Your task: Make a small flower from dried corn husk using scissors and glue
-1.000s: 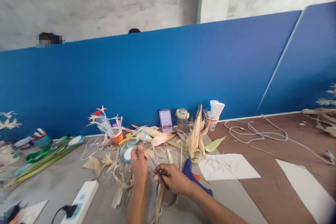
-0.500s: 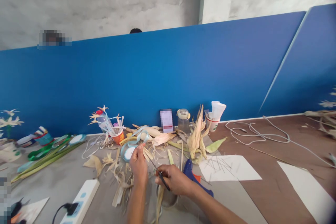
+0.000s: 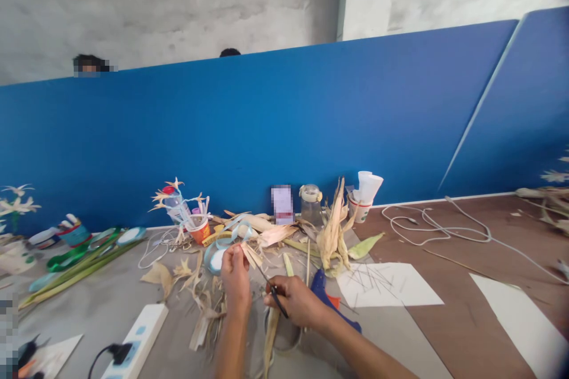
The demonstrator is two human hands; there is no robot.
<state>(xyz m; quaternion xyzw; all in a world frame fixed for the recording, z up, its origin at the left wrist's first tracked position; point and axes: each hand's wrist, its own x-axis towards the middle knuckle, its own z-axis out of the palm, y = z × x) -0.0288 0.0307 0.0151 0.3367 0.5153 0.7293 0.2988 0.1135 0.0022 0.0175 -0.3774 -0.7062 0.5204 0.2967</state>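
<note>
Near the middle of the table, my left hand (image 3: 236, 278) pinches a pale strip of dried corn husk (image 3: 252, 256), its split end pointing right. My right hand (image 3: 296, 302) is closed on a pair of scissors (image 3: 278, 302) with black handles. Their thin blades run up and left to the husk; whether they are open there is too small to tell. Below my hands lies a long dry husk strip (image 3: 270, 340). A blue glue gun (image 3: 320, 287) with an orange trigger rests right of my right hand. Left of my left hand are scattered husk scraps (image 3: 202, 302).
A white power strip (image 3: 137, 340) lies front left. Behind my hands stand an orange paper cup (image 3: 199, 231), a glass jar (image 3: 310, 207) and upright husks (image 3: 334, 237). Wires lie on white paper (image 3: 413, 284) at right, with a cable (image 3: 466, 230) beyond. A blue partition (image 3: 267, 130) closes the back.
My left hand has turned slightly, and the husk strip shows more plainly between my fingers. The scissor blades now reach the husk; my right hand has barely moved.
</note>
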